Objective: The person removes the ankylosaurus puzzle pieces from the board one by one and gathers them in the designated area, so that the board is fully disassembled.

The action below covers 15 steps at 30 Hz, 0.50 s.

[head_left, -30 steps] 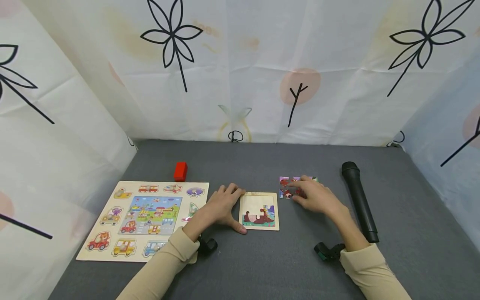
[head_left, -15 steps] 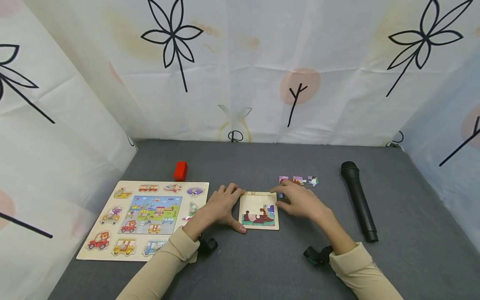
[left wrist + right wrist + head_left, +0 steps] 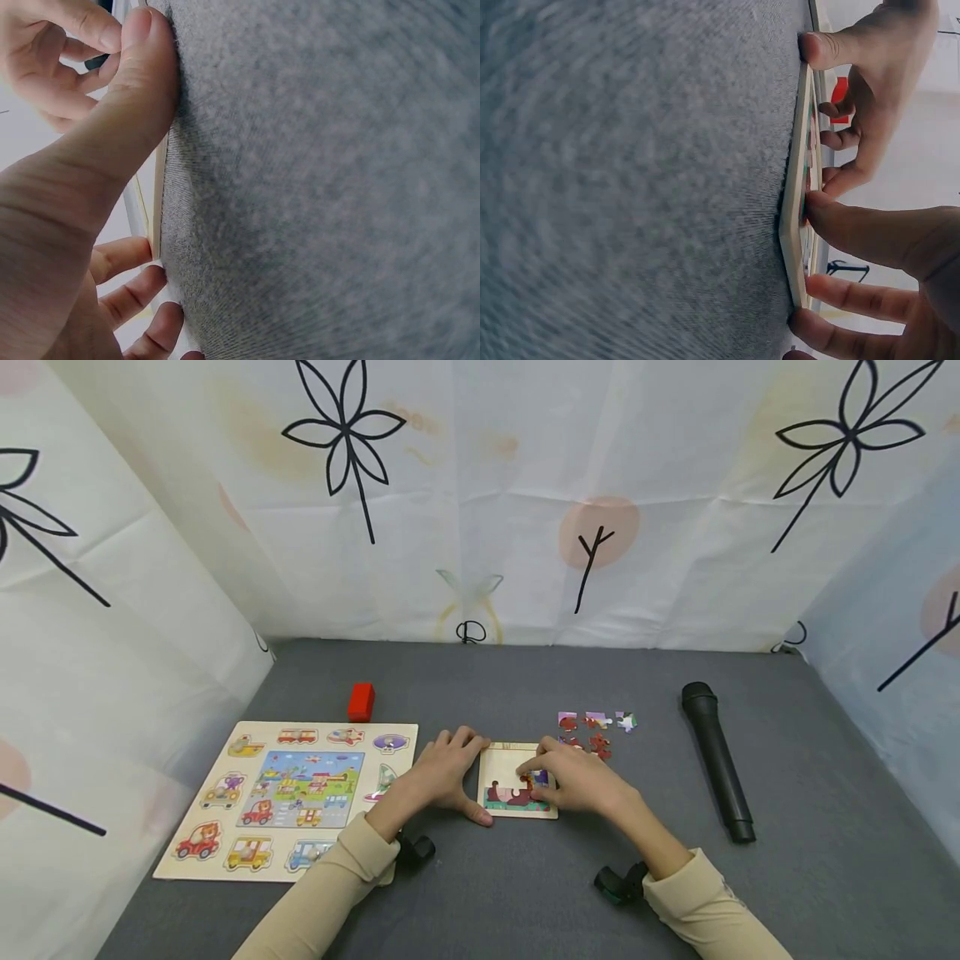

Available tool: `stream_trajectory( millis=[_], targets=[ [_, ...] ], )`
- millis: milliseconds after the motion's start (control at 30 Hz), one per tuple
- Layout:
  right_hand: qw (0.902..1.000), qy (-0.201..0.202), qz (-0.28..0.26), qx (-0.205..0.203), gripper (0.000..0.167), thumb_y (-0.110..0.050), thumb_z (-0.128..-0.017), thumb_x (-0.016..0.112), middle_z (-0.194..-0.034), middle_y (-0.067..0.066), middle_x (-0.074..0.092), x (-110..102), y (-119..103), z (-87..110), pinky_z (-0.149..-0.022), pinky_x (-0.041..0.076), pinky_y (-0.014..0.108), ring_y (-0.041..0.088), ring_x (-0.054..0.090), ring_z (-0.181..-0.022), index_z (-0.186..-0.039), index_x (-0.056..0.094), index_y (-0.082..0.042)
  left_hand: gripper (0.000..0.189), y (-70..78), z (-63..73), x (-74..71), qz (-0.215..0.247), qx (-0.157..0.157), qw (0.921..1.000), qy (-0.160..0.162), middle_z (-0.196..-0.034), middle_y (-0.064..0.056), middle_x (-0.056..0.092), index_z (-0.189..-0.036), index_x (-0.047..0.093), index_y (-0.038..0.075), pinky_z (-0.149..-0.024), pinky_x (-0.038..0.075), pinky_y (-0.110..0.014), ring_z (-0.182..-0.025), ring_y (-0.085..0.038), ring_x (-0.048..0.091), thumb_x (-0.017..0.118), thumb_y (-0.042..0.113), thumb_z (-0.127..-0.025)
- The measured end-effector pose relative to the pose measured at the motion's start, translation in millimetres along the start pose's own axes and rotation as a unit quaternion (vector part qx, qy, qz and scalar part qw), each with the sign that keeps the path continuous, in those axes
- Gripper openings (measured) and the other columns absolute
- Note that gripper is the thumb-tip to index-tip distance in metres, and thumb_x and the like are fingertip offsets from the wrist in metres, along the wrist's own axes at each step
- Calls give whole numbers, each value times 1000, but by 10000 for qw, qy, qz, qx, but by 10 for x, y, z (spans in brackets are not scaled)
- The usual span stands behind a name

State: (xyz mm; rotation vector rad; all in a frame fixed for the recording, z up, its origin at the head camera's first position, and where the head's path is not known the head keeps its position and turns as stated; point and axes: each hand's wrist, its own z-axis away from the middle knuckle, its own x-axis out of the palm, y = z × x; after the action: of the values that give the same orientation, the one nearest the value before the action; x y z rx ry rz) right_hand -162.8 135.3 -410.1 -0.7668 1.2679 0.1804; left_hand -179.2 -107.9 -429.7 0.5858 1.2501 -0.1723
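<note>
Simply hands [image 3: 442,772] [image 3: 581,779] on picture puzzle [image 3: 498,767]

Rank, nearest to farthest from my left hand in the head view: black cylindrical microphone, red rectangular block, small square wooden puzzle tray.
1. Small square wooden puzzle tray: touching your left hand, on its right.
2. Red rectangular block: beyond the hand, leftward.
3. Black cylindrical microphone: far right.

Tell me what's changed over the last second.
The right hand moved left, from the loose puzzle pieces to over the small wooden puzzle tray; whether it carries a piece is hidden. More of the loose pieces now show. The left hand still holds the tray's left side, and the microphone, red block and vehicle puzzle board stayed put.
</note>
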Motion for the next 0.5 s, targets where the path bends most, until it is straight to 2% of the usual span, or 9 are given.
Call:
stream_trajectory(
  millis=[333,500],
  targets=[
    [9998,-59,-176,122,25,-16,-90,79,-108,4,61,13,-19,-9,-54,40,21,3,47,-63,-115,77,-17,117,7,-10,-5,-48,-54,10000,-60,-149,-12,45,-154,43,16,-102,44,-52,-125,-34,46,91,66,-60],
    [9994,-34,-137,318,25,-15,-87,82,-101,0,59,26,-40,-26,-56,39,23,8,46,-64,-110,74,-20,117,5,-16,-3,-46,-69,9999,-73,-149,-12,45,-154,43,16,-102,44,-52,-125,-34,46,91,66,-60]
  ],
)
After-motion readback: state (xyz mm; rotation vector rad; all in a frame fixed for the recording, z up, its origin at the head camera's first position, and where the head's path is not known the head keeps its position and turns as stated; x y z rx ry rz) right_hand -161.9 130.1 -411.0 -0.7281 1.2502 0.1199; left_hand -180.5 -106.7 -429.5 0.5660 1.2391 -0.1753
